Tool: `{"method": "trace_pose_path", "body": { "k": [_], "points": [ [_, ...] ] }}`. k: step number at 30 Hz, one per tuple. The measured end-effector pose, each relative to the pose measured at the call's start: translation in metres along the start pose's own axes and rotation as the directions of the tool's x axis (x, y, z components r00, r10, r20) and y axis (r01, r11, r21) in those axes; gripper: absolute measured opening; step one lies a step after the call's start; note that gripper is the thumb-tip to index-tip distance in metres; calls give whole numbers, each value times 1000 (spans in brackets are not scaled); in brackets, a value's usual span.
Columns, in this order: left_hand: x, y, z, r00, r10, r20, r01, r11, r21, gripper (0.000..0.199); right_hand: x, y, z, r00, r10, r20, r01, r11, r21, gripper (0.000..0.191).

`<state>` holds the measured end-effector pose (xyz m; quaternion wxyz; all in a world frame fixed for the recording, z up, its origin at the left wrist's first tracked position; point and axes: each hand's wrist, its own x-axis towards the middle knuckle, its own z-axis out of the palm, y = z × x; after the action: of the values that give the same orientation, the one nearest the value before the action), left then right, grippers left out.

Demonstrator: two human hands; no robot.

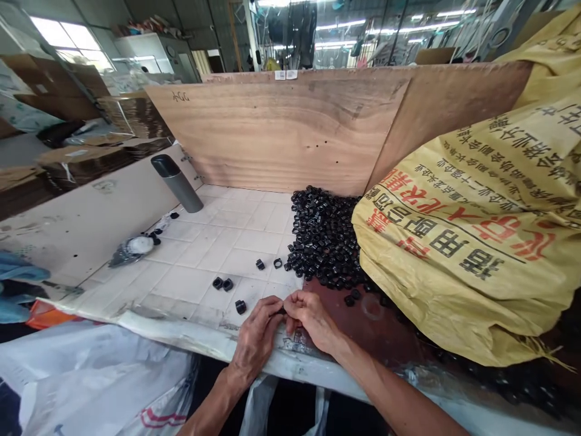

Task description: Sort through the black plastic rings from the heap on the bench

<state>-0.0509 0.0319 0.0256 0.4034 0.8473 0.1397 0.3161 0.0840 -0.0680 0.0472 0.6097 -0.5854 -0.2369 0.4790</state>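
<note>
My left hand (258, 334) and my right hand (311, 315) meet fingertip to fingertip over the near edge of the table. Both are closed in a pinch on a small black plastic part (282, 310), mostly covered by the fingers. Ahead and to the right lies a big heap of black plastic rings (324, 236). Two loose rings, one standing open side up (278, 263), lie left of the heap. A joined-looking pair of black parts (222, 283) and another black part (240, 306) rest on the white tabletop, left of my hands.
A yellow woven sack (454, 242) leans over the right side, beside the heap. A grey bottle (178, 183) stands at the back left, near a clear plastic bag (131, 249). Wooden boards (281, 133) wall the back. White sacking (91, 375) hangs at the front left.
</note>
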Motion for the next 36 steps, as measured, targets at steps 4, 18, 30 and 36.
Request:
{"method": "trace_pose_path", "body": {
  "k": [4,18,30,36],
  "points": [
    [-2,-2,-2,981,175,87,-185,974,129,38,3,-1,-5,991,100,91,-119,966,231,39],
    [12,-3,-32,998,-66,7,53,861,505,15,15,8,-23,900,-401,-170,240,782,-575,17],
    [98,-26,21,998,-31,46,-2,806,592,23,23,20,-31,773,-630,72,429,436,-791,42],
    [51,-9,14,994,-26,103,-33,846,532,24,25,21,-32,772,-610,179,440,309,-843,61]
  ]
}}
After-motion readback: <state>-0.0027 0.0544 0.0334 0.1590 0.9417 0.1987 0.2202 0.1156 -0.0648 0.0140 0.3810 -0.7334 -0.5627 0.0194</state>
